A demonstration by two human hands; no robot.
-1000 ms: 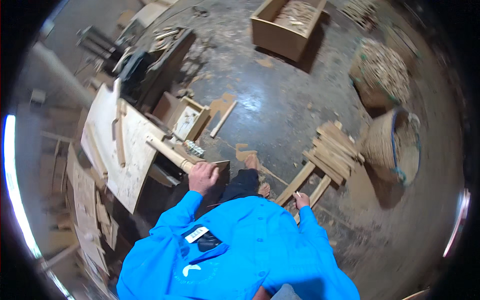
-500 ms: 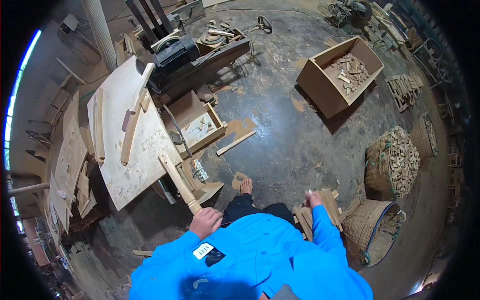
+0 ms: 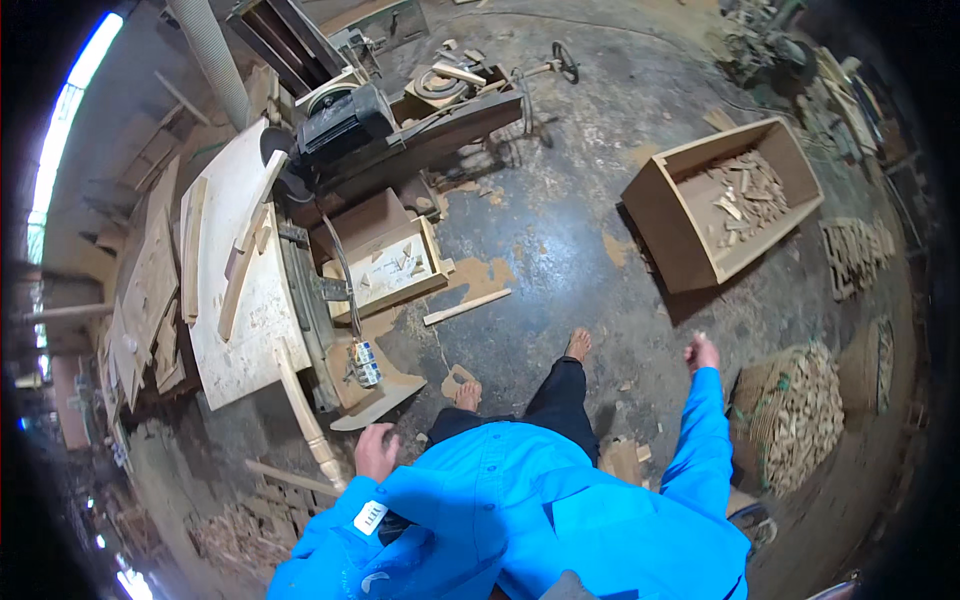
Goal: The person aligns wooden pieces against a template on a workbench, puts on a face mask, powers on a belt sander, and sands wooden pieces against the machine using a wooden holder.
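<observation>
My left hand (image 3: 376, 452) is beside the lower end of a turned wooden post (image 3: 312, 432), with its fingers loosely bent and apart, not wrapped round the wood. The post leans out from the near edge of a pale worktable (image 3: 240, 372). Out to the right, my right hand (image 3: 703, 352) is held over the floor with its fingers curled closed. A tiny pale spot shows at its fingertips; I cannot make out what it is. Closest to that hand are a woven basket (image 3: 745, 420) heaped with wood offcuts and a large wooden box (image 3: 670, 235).
A machine with a black motor (image 3: 345, 130) stands beyond the worktable, where curved wood pieces (image 3: 238, 280) lie. Under it sits a shallow drawer-like box (image 3: 385, 298). A loose stick (image 3: 467, 307) and sawdust lie on the floor. Stacked wood (image 3: 855, 255) is at far right.
My left hand has come off the post. My right hand has swung forward and right, away from the wood pile near my hip. My other foot now shows; the view has shifted.
</observation>
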